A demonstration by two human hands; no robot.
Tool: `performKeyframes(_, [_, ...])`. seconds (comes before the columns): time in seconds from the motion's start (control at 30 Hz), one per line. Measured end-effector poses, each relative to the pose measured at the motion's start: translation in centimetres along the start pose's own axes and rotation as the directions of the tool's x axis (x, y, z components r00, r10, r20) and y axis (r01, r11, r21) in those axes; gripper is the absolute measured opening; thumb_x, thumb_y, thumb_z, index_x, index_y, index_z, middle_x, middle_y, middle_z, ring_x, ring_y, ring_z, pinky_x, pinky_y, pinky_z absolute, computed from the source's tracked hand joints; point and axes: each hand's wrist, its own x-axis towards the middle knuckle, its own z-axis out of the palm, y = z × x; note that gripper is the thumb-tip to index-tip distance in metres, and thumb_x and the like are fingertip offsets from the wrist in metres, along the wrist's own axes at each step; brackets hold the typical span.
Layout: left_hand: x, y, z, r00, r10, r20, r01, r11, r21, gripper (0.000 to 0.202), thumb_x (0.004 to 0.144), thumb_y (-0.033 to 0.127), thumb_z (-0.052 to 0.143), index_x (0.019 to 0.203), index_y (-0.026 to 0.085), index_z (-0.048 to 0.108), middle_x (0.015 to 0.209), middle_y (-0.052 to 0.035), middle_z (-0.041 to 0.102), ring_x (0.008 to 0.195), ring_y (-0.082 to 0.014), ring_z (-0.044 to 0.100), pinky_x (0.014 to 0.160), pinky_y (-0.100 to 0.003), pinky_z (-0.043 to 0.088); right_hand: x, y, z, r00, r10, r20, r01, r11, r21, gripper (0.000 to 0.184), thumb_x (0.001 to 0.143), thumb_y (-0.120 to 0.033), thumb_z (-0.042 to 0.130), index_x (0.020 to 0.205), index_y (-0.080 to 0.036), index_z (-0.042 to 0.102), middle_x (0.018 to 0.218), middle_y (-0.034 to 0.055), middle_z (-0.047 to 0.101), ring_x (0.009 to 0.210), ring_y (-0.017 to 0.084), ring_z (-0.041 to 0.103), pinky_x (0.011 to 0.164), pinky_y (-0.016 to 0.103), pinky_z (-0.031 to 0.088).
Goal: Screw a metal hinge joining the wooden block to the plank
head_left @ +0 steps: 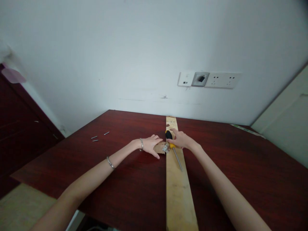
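Observation:
A long pale wooden plank [179, 192] runs down the middle of a dark red table [125, 179]. My left hand [151, 145] rests palm down on a small wooden block [160, 148] beside the plank, fingers laid over it. A small metal hinge [166, 148] joins the block and plank. My right hand [181, 140] is closed around a screwdriver [173, 149] with a yellow and black handle, whose shaft lies along the plank towards me.
Three loose screws [97, 137] lie on the table at the far left. Wall sockets [209, 79] sit on the white wall behind. A dark cabinet [16, 128] stands to the left and a pale door [286, 125] to the right.

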Motion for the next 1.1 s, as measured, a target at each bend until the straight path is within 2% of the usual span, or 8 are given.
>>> performKeyframes(0.13, [0.9,-0.2,0.4,0.998,0.042,-0.045,-0.043,0.999,-0.007,0.092,0.053,0.064,0.074,0.123,0.01,0.046,0.11,-0.0139,0.048,0.103,-0.0299,0.045,0.092,-0.038,0.038,0.5,0.1,0.7,1.0,-0.018,-0.024,0.021,0.994,0.111,0.041,0.073,-0.031,0.06,0.109,-0.012,0.061,0.091,0.0115,0.068,0.083,0.023,0.065,0.068,0.026,0.045])
performKeyframes(0.27, [0.8,-0.6,0.6,0.992,0.089,-0.085,-0.091,0.995,-0.026,0.086,0.058,0.064,0.071,0.121,0.011,0.048,0.107,-0.0124,0.048,0.1,-0.0281,0.046,0.091,-0.037,0.038,1.2,0.8,1.2,1.0,0.014,-0.022,-0.009,0.971,0.238,0.033,0.068,-0.026,0.063,0.098,-0.013,0.065,0.078,0.005,0.068,0.07,0.017,0.063,0.058,0.022,0.043])
performKeyframes(0.43, [0.8,-0.8,0.7,0.987,0.105,-0.122,-0.109,0.994,-0.027,0.078,0.063,0.062,0.069,0.12,0.013,0.05,0.106,-0.0114,0.05,0.098,-0.0265,0.047,0.089,-0.035,0.039,1.6,2.0,1.0,0.996,0.076,0.037,-0.084,0.92,0.382,0.036,0.07,-0.028,0.06,0.102,-0.011,0.064,0.051,-0.0034,0.058,0.04,0.009,0.05,0.041,0.02,0.04])
performKeyframes(0.57, [0.8,-0.7,0.6,0.987,0.093,-0.129,-0.099,0.994,-0.043,0.076,0.062,0.056,0.073,0.122,0.013,0.05,0.106,-0.0099,0.05,0.098,-0.0248,0.047,0.089,-0.033,0.039,1.3,2.0,-0.8,0.993,0.116,-0.002,-0.095,0.82,0.565,0.044,0.073,-0.031,0.059,0.113,-0.011,0.056,0.06,-0.0012,0.061,0.046,0.009,0.053,0.041,0.018,0.043])
performKeyframes(0.7, [0.8,-0.7,0.7,0.988,0.085,-0.13,-0.093,0.994,-0.057,0.078,0.06,0.052,0.076,0.121,0.012,0.05,0.105,-0.0101,0.051,0.098,-0.0245,0.048,0.09,-0.033,0.039,0.5,1.1,-3.3,0.979,0.149,-0.137,0.032,0.556,0.831,0.051,0.064,-0.027,0.068,0.11,-0.015,0.051,0.067,-0.0001,0.065,0.051,0.01,0.058,0.046,0.019,0.046])
performKeyframes(0.77, [0.8,-0.6,0.7,0.987,0.085,-0.138,-0.094,0.994,-0.059,0.077,0.06,0.052,0.076,0.121,0.012,0.051,0.105,-0.0101,0.051,0.098,-0.0245,0.048,0.09,-0.033,0.039,0.2,0.4,-4.2,0.962,0.156,-0.224,0.114,0.517,0.849,0.05,0.06,-0.027,0.071,0.104,-0.017,0.049,0.071,0.0004,0.066,0.055,0.011,0.06,0.05,0.022,0.05])
performKeyframes(0.93, [0.9,-0.5,0.8,0.988,0.072,-0.135,-0.079,0.996,-0.049,0.073,0.059,0.056,0.075,0.114,0.012,0.055,0.101,-0.0096,0.052,0.095,-0.0246,0.048,0.087,-0.033,0.04,-0.6,-1.5,-5.0,0.896,0.068,-0.439,0.334,0.549,0.766,0.045,0.059,-0.03,0.071,0.093,-0.021,0.042,0.074,-0.0005,0.065,0.064,0.016,0.064,0.058,0.028,0.053])
performKeyframes(1.1, [0.9,-0.6,0.9,0.987,0.079,-0.143,-0.087,0.995,-0.048,0.082,0.061,0.057,0.074,0.124,0.01,0.05,0.105,-0.0113,0.051,0.097,-0.0254,0.048,0.09,-0.034,0.039,-1.6,-2.9,-5.4,0.831,-0.081,-0.55,0.465,0.644,0.607,0.035,0.065,-0.023,0.064,0.091,-0.022,0.042,0.074,-0.0031,0.06,0.066,0.013,0.06,0.062,0.027,0.052])
